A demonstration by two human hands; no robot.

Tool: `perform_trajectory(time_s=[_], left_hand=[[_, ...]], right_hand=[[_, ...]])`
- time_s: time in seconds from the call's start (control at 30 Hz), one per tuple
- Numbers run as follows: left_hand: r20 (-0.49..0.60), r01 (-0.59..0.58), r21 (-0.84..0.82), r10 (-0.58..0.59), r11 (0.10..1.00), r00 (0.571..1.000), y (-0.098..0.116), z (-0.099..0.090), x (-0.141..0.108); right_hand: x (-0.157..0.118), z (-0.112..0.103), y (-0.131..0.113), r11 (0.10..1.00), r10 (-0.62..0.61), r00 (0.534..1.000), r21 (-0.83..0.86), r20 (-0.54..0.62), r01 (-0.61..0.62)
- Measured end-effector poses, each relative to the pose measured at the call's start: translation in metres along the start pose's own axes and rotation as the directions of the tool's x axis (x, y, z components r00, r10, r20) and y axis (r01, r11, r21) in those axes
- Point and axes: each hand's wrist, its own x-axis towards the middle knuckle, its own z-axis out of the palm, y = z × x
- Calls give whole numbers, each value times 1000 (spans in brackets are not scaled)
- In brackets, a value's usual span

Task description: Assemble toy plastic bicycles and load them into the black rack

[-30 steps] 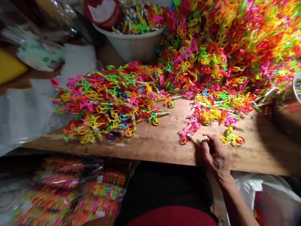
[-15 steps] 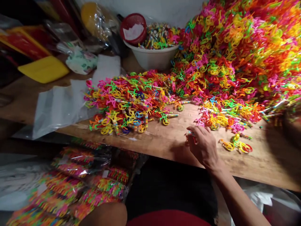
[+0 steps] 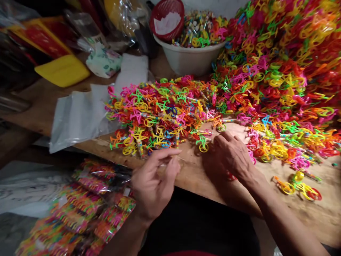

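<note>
My left hand [image 3: 156, 183] is over the table's front edge, thumb and index finger a little apart and nothing visible between them. It is close to the front of a heap of small bright plastic bicycles [image 3: 149, 121], several with patterned sticks. Palm down, my right hand [image 3: 236, 156] is on the table with its fingers curled; its fingertips are hidden. A green bicycle with a yellow wheel [image 3: 203, 146] lies just left of those fingers. Part of a red plastic piece [image 3: 232, 176] shows beneath the right palm; whether the hand grips it is unclear.
A much larger pile of plastic bicycles [image 3: 282, 67] rises at the right. Behind stands a white tub [image 3: 186, 58] of patterned sticks, a red basket [image 3: 178, 32] on its rim. Clear plastic bags [image 3: 77, 117] lie at the left. Filled packs [image 3: 80, 206] are below the table.
My left hand has come into view over the table edge. The view has shifted, and my right hand is now closer to the green bicycle at the left heap's edge.
</note>
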Motion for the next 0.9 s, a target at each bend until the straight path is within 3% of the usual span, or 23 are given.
perform_trajectory(time_s=[0.07,0.17,0.3,0.43,0.57,0.63,0.73,0.8,0.9], left_hand=[[32,-136,170,133,976,991,-19,16,11],[142,-341,411,310,845,940,-44,40,24],[260,-369,580,264,726,929,-48,54,31],[311,-367,524,229,769,922,-35,58,32],[253,-352,440,263,826,931,-27,65,30],[233,-341,413,264,845,936,-24,68,28],[210,-218,228,170,949,963,-16,69,22],[272,26,-30,-17,999,962,-11,68,18],[483,407,-324,-221,854,847,-9,69,14]], right_hand=[[-16,-9,3,1000,-4,998,2,-64,4],[-36,-18,6,1000,-6,988,10,-152,7],[-49,-17,6,999,15,963,51,-268,-1],[-58,-15,-1,994,52,928,112,-368,-12],[-73,-19,-9,972,156,897,227,-413,-64],[-80,-20,-10,968,153,910,243,-384,-60],[-89,-20,-13,964,142,922,263,-359,-46],[-90,-17,-22,955,184,913,287,-365,-78],[-82,-11,-41,957,196,919,270,-341,-103]])
